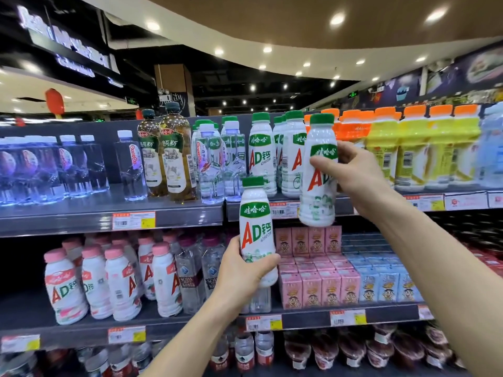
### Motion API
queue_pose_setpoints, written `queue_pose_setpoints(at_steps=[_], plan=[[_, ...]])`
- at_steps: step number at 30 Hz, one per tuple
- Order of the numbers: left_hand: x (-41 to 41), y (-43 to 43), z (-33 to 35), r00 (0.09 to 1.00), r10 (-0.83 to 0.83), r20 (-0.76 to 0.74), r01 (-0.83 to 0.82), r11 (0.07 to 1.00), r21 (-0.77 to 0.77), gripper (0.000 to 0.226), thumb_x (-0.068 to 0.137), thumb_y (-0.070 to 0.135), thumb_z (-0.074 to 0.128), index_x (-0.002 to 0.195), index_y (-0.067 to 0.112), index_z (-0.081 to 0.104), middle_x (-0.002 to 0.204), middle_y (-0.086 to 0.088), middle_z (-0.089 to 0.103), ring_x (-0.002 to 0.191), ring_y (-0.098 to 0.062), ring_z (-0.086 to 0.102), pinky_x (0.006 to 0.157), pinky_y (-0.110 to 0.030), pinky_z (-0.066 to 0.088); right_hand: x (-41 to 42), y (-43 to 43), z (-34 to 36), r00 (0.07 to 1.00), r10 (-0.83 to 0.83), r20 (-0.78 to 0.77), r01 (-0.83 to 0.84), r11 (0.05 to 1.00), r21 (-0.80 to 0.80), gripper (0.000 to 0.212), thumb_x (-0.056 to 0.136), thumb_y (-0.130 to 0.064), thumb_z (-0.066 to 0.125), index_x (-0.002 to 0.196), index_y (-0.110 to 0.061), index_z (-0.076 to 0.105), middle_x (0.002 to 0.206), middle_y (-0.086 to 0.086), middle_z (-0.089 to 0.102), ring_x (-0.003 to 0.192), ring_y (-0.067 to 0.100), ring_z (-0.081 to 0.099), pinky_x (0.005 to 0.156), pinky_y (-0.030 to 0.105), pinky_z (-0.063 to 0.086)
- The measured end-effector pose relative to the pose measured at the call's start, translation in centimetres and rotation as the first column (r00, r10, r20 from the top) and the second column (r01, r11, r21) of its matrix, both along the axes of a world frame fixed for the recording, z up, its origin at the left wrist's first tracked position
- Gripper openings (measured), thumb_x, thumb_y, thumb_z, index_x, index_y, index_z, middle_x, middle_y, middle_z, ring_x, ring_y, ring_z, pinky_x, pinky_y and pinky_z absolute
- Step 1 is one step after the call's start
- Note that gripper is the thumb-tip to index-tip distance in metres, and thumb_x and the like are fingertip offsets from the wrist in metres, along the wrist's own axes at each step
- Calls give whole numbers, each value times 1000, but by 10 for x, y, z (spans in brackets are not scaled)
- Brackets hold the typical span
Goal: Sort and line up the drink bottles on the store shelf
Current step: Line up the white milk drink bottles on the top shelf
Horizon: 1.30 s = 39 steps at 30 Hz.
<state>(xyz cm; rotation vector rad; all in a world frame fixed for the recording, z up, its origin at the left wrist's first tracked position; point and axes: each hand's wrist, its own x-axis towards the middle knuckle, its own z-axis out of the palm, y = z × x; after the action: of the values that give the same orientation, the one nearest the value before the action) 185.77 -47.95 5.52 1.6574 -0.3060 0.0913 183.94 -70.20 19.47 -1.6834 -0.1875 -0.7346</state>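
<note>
The left hand [239, 270] grips the lower half of a white AD calcium milk bottle with a green cap [257, 227], upright in front of the shelf edge. Up and to its right, the right hand [353, 175] pinches a second green-capped AD bottle [319, 170] at its label, tilted slightly, its base off the top shelf [81, 213]. Just behind both hands stand more green-capped AD bottles [261, 151]; pink drink cartons [310, 289] sit below the right hand.

Head view faces the shelf [68, 219] closely
</note>
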Motion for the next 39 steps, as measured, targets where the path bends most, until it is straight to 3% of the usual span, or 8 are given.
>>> queue_pose_setpoints(at_steps=[2, 7, 10, 13, 19, 23, 32, 39], plan=[[0, 4, 2, 1000, 0, -1, 0, 1000, -9, 48, 78, 21, 87, 115, 27, 58, 105, 6, 74, 89, -9, 74, 74, -25, 60, 6, 8, 13, 1000, -7, 18, 7, 1000, -20, 62, 81, -32, 86, 134, -12, 61, 109, 0, 78, 98, 18, 77, 93, 49, 59], [2, 13, 3, 1000, 21, -2, -21, 1000, -20, 47, 77, 20, 87, 113, 26, 58, 105, 4, 74, 91, -11, 74, 78, -31, 62, 27, 20, 28, 998, -34, 49, 36, 998, -41, 25, 87, -21, 82, 107, -25, 67, 97, -1, 79, 88, 15, 78, 86, 43, 62], [3, 18, 2, 999, 39, 6, -39, 999, -19, 48, 75, 20, 88, 113, 26, 60, 104, 5, 76, 92, -12, 74, 88, -42, 61, 35, 25, 28, 995, -96, 41, 98, 993, -61, 39, 85, -26, 84, 119, -16, 67, 100, 2, 78, 91, 18, 77, 84, 40, 62], [3, 21, 3, 999, 37, 22, -36, 999, -20, 48, 75, 19, 88, 113, 26, 60, 104, 5, 75, 91, -11, 74, 87, -39, 62, 43, 23, 24, 991, -135, 21, 136, 989, -59, 62, 78, -37, 86, 131, -13, 63, 109, 1, 76, 100, 21, 74, 94, 46, 59], [4, 23, 7, 999, 25, 32, -24, 999, -32, 45, 77, 18, 86, 112, 28, 60, 103, 6, 75, 88, -8, 74, 82, -33, 62, 47, 20, 31, 995, -104, 9, 104, 994, -35, 37, 88, -24, 80, 120, -13, 66, 100, 3, 78, 87, 16, 78, 87, 44, 63], [5, 20, 8, 999, 14, 40, -13, 1000, -26, 47, 77, 20, 87, 114, 29, 59, 105, 8, 74, 87, -5, 73, 82, -31, 61, 48, 19, 36, 994, -111, 7, 111, 993, -42, 37, 91, -22, 78, 123, -10, 64, 99, 2, 78, 83, 12, 78, 84, 38, 64], [6, 17, 7, 1000, 9, 29, -8, 999, -36, 50, 75, 22, 88, 114, 30, 59, 105, 9, 75, 92, -8, 73, 91, -41, 60, 50, 21, 32, 993, -117, 4, 117, 989, -89, 43, 90, -28, 79, 126, -11, 63, 101, 1, 77, 91, 15, 77, 94, 45, 60], [6, 19, 7, 999, 10, 35, -9, 999, -47, 45, 78, 19, 86, 113, 27, 60, 103, 7, 75, 87, -6, 74, 77, -28, 60, 49, 22, 33, 993, -114, 15, 115, 989, -88, 31, 91, -25, 78, 118, -14, 65, 99, 1, 77, 87, 14, 76, 81, 33, 62]])
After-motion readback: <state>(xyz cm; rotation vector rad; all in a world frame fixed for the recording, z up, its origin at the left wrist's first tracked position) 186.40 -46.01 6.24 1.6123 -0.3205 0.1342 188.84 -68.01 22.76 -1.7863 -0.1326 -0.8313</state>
